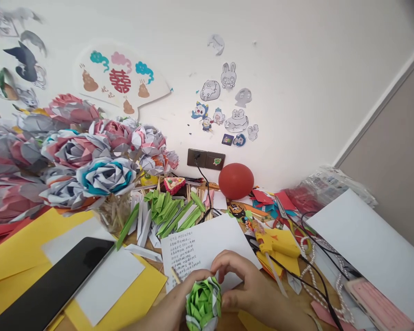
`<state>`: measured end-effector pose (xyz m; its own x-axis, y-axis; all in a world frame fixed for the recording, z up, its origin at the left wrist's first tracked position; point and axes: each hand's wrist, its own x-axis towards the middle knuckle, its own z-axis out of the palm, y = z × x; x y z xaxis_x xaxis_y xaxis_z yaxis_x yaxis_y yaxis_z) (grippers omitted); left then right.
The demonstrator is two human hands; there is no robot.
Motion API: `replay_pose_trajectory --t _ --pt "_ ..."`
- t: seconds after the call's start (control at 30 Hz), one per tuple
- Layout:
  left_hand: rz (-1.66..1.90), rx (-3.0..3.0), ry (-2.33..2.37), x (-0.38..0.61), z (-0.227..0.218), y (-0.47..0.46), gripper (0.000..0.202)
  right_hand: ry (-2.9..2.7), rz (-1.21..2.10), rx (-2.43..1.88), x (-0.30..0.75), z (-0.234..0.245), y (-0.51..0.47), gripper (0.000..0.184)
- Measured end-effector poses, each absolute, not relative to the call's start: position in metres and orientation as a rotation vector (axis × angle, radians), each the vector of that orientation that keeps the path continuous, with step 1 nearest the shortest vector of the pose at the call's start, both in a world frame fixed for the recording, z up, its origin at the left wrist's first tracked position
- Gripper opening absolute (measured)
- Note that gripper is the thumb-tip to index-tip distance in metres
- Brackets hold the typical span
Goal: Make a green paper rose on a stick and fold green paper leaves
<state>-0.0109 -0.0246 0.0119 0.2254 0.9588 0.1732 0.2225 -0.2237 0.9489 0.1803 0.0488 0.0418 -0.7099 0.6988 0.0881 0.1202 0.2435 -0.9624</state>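
Observation:
At the bottom middle is a green and white folded-paper flower [203,303], its petals facing up toward me. My left hand [175,299] is closed round its left side and base, with most of the fingers hidden behind it. A thin wooden stick [175,276] pokes out beyond that hand; whether it joins the flower cannot be seen. On the right, my right hand [243,282] curves in with bent fingers, its fingertips and thumb pinching at the flower's edge petals. Just beyond both hands lies a white sheet with handwriting [193,253].
Finished paper flowers [106,177] stand in a vase at left. Folded green paper strips [169,214] lie beyond the sheet. A dark phone [55,285] rests on yellow paper. At right are a yellow glue gun [279,241], black cables, scissors [281,207] and a bead string [305,271]. A red balloon [236,180] sits by the wall.

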Motion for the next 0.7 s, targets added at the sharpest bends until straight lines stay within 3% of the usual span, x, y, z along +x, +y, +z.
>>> replay_pose_trajectory --t 0.3,0.7 --pt "1.029 1.711 1.096 -0.0116 0.0144 -0.0231 0.048 -1.841 1.818 -0.799 0.1804 0.0351 0.0488 0.054" --pt "0.931 1.799 1.049 -0.0130 0.0195 -0.0241 0.049 -1.948 1.849 -0.831 0.1860 0.0427 0.0483 0.052"
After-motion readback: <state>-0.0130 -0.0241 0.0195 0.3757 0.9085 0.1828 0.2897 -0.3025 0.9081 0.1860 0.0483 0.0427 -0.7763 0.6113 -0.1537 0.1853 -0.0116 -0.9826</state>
